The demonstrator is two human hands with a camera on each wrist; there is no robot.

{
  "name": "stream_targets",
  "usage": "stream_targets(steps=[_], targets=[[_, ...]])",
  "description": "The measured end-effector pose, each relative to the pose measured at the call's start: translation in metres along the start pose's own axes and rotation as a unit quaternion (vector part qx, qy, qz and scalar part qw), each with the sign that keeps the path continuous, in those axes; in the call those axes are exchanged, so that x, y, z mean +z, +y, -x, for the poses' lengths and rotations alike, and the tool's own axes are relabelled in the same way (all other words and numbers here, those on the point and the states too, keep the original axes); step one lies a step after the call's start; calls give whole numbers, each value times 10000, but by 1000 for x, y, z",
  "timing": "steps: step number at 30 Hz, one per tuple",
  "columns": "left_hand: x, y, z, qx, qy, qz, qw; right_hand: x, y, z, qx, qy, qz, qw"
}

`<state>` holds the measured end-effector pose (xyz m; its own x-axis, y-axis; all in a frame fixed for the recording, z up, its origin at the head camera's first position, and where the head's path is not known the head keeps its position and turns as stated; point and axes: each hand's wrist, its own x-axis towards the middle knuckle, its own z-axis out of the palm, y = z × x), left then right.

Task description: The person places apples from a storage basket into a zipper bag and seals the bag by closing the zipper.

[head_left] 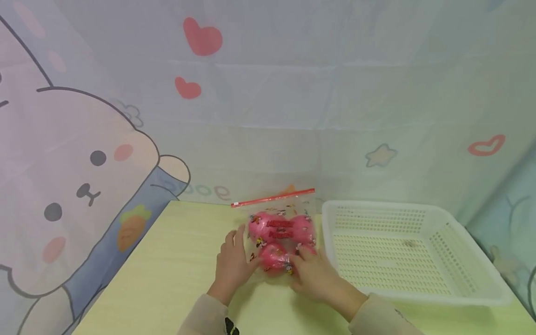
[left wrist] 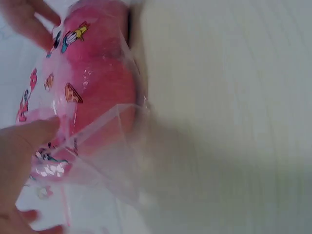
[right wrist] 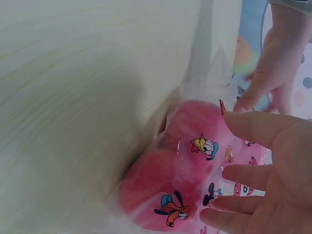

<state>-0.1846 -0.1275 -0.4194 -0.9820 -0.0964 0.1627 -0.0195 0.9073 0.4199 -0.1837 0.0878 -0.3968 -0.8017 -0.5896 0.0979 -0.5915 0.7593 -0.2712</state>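
Note:
A clear zip bag (head_left: 279,236) with cartoon prints and red lettering stands at the back of the table, its red slider strip (head_left: 272,197) along the top. Several round pink things (head_left: 274,256) fill it; the plastic blurs what kind they are. Against the bag's left side is my left hand (head_left: 231,266), fingers pointing up and thumb at the lower edge. My right hand (head_left: 316,277) lies on the lower right front, its fingers (right wrist: 241,207) extended and spread over the plastic. A loose bottom corner of the bag sticks out in the left wrist view.
A white plastic basket (head_left: 387,294) with slotted sides sits right beside the bag on the right. The pale yellow table (head_left: 167,274) ends at a hanging printed cloth (head_left: 268,102) behind the bag.

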Motion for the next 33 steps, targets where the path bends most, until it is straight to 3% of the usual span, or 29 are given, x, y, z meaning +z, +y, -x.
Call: stream_targets(steps=[2, 5, 7, 10, 16, 23, 33], targets=[[0, 7, -3, 715, 198, -632, 9952, -1, 2, -3, 81, 85, 11, 9999], [-2, 19, -7, 1475, 144, -1484, 9778, -3, 3, -8, 328, 16, -14, 9995], [-3, 25, -9, 1621, -7, -1938, 9676, -7, 2, -12, 532, -212, -90, 9983], [-3, 30, -11, 1478, -194, -2185, 9644, -11, 2, -17, 746, -566, -50, 9956], [2, 27, -13, 1272, -370, -2010, 9706, -14, 5, -19, 983, -864, 217, 9912], [11, 17, -12, 1204, -700, -1502, 9788, 1, 4, -15, 837, -640, 754, 9916], [8, 7, -15, 1357, -1063, -718, 9824, 15, -15, -9, 867, -450, 551, 9937]])
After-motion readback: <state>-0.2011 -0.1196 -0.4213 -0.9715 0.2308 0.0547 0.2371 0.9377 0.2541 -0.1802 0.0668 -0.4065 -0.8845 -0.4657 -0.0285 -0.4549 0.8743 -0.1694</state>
